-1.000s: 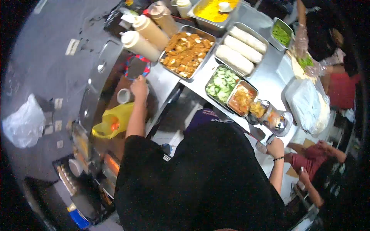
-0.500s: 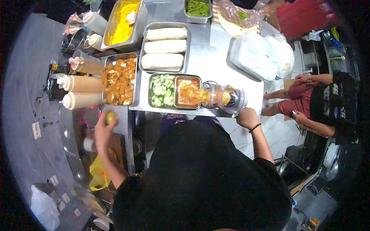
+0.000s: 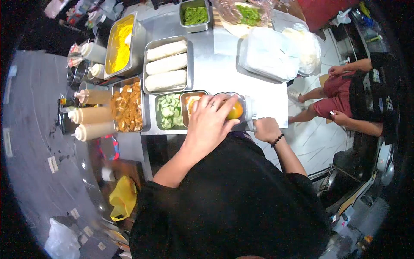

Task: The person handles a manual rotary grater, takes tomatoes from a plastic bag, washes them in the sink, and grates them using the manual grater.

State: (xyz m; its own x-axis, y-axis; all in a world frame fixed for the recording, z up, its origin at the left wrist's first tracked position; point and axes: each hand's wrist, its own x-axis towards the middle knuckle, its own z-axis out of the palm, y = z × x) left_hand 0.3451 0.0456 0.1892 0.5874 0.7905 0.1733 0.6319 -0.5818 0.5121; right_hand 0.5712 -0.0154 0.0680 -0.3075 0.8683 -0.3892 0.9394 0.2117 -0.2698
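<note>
My left hand (image 3: 209,118) holds a tomato (image 3: 235,111), orange with some green, against the clear plastic slicer (image 3: 249,108) at the table's front edge. The fingers lie over it and hide much of the slicer. My right hand (image 3: 266,129), with a dark bead bracelet at the wrist, is closed at the slicer's right end, on what looks like its handle; the fist covers the grip. Left of the slicer, partly under my left hand, is a small metal pan (image 3: 186,98) with reddish-orange contents. Beside that, sliced cucumber (image 3: 169,111) fills another pan.
White wrapped rolls (image 3: 167,64) lie in a tray behind. Brown meat pieces (image 3: 127,108), yellow shreds (image 3: 123,47) and sauce bottles (image 3: 90,115) stand left. White plastic-wrapped stacks (image 3: 274,54) sit at the back right. Another person (image 3: 353,95) stands beyond the table's right end.
My left hand has come from the left counter to the slicer with the tomato. My right hand stays at the slicer's end. The camera view has shifted slightly.
</note>
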